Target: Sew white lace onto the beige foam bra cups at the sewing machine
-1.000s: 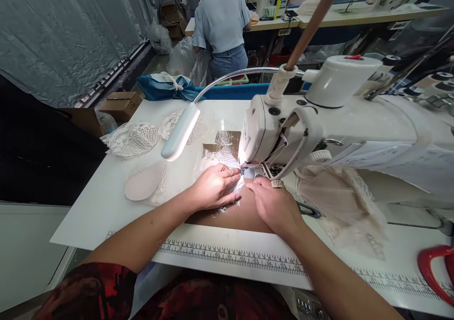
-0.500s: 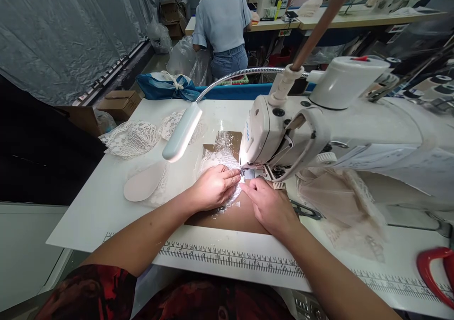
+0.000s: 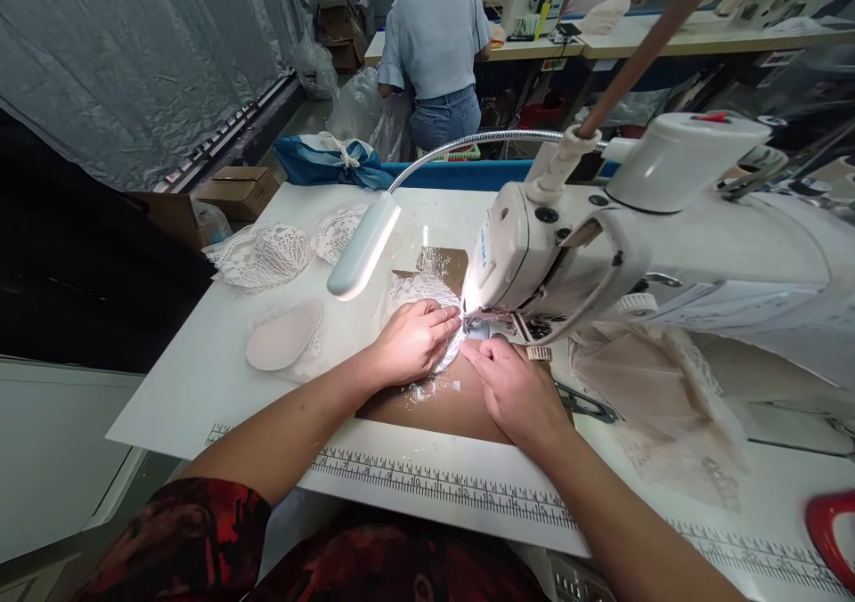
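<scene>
A white lace piece (image 3: 418, 290), curved like a cup, lies under the needle area of a white sewing machine (image 3: 508, 237). My left hand (image 3: 418, 339) rests flat on the lace, fingers stretched toward the presser foot (image 3: 469, 324). Close beside the foot, my right hand (image 3: 517, 384) is partly closed, its thumb and bent forefinger at the lace's right edge. The fingertips' grip is partly hidden. Brown board (image 3: 427, 419) and shiny clear tape lie beneath both hands. Dark thread snips (image 3: 588, 403) lie just right of my right hand.
More lace pieces (image 3: 260, 256) and a pale oval pad (image 3: 284, 337) lie on the left. A lamp (image 3: 364, 246) hangs over the table on a bent neck. Beige lace-edged fabric (image 3: 641, 370) and a red handle (image 3: 828, 531) are at right. A person (image 3: 437, 41) stands beyond.
The whole view has shifted slightly, so things appear farther right. Both hands stay by the presser foot; the left hand's fingers lie a little flatter on the lace.
</scene>
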Demonstrator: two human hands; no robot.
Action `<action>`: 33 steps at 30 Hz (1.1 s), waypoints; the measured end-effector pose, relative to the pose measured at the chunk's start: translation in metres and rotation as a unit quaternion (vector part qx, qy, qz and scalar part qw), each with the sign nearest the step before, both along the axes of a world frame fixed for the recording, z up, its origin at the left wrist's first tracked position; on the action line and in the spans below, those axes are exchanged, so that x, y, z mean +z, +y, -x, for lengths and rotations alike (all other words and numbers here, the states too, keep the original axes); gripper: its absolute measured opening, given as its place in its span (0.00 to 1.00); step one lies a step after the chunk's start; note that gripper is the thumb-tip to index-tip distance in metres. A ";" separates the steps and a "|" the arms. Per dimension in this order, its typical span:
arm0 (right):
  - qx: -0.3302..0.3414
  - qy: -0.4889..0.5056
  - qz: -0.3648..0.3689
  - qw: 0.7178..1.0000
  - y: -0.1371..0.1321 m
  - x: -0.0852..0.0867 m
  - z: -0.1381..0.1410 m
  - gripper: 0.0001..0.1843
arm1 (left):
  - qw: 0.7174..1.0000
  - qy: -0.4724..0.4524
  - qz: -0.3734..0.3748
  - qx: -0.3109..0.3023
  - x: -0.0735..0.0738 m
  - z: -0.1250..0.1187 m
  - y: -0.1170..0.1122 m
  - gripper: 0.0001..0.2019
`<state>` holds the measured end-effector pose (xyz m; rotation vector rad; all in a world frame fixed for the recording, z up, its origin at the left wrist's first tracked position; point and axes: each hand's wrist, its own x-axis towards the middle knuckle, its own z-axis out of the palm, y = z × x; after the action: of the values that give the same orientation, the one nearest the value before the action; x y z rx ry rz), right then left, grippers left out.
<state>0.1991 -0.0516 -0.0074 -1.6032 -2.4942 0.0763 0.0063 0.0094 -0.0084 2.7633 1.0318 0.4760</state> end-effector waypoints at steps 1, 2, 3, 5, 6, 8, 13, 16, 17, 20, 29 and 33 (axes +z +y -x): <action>-0.001 0.003 -0.001 1.000 0.000 0.000 0.000 0.27 | 1.000 0.002 0.000 0.004 0.000 0.000 -0.001 0.19; -0.002 0.006 -0.003 1.000 0.000 -0.001 0.000 0.26 | 1.000 0.006 0.000 0.010 0.000 0.001 -0.002 0.19; -0.002 0.010 -0.005 1.000 -0.001 -0.001 0.000 0.25 | 1.000 0.011 -0.001 0.019 0.000 0.001 -0.003 0.19; -0.001 0.028 -0.013 1.000 -0.001 -0.002 0.000 0.24 | 0.999 0.026 0.002 0.042 0.002 0.001 -0.005 0.19; 0.001 0.042 -0.019 0.999 -0.001 -0.002 -0.001 0.23 | 0.998 0.032 0.010 0.055 0.004 0.002 -0.006 0.19; 0.011 0.081 -0.030 0.996 -0.002 -0.002 -0.002 0.22 | 0.995 0.034 0.040 0.080 0.009 0.005 -0.008 0.19; 0.038 0.171 -0.059 0.983 -0.006 0.000 -0.008 0.18 | 0.981 0.009 0.194 -0.008 0.028 0.020 -0.022 0.16; 0.058 0.197 -0.073 0.976 -0.009 0.002 -0.009 0.16 | 0.947 -0.034 0.274 -0.162 0.036 0.025 -0.042 0.15; 0.065 0.202 -0.074 0.974 -0.009 0.003 -0.009 0.15 | 0.939 -0.063 0.282 -0.187 0.038 0.025 -0.048 0.15; 0.075 0.208 -0.073 0.973 -0.010 0.004 -0.009 0.15 | 0.947 -0.145 0.254 -0.131 0.038 0.023 -0.060 0.14; 0.061 0.102 -0.030 0.992 -0.006 0.002 -0.008 0.16 | 0.992 -0.027 0.109 -0.059 0.023 0.003 -0.045 0.16; 0.019 0.008 -0.001 1.000 -0.004 0.002 -0.007 0.18 | 0.995 0.020 0.089 -0.046 0.023 0.000 -0.039 0.22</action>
<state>0.2056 -0.0557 -0.0056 -1.5493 -2.5126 0.0920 0.0060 -0.0297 0.0141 2.6571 0.9029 0.2997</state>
